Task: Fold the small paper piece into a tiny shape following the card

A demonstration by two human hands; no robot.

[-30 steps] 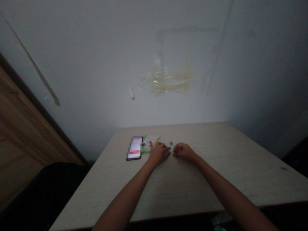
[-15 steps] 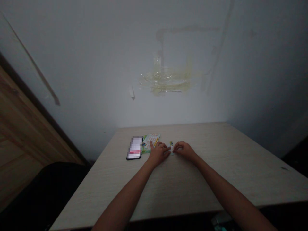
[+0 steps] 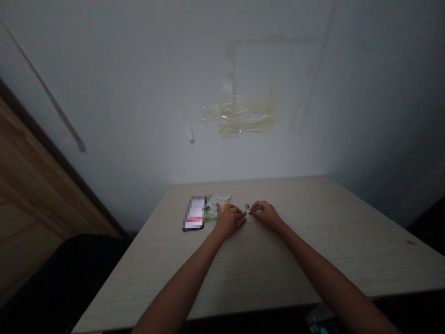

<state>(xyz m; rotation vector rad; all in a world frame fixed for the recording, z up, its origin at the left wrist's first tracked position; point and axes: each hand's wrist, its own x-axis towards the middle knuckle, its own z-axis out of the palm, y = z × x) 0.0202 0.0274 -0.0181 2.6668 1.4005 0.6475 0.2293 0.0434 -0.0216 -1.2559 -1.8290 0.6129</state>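
Observation:
A small, narrow printed strip (image 3: 248, 218), pale with a green and yellow end, lies on the table between my hands. My left hand (image 3: 229, 220) rests low with its fingers stretched out, their tips at the strip's left edge. Thumb and forefinger of my right hand (image 3: 264, 213) are pinched together at the strip's right side. What exactly lies between those fingertips is too small to make out clearly. Printed leaflets (image 3: 216, 204), white and green, lie just beyond my left hand, which partly covers them.
A phone (image 3: 195, 213) with a lit, blurred screen lies left of the leaflets. The pale wooden table (image 3: 299, 269) meets a wall (image 3: 139, 116) with peeling clear tape (image 3: 243, 118). A dark object (image 3: 69, 278) stands beside the table's left edge.
My right hand has shifted slightly up and away from me along the strip, still pinched. My left hand, the leaflets and the phone stay in place.

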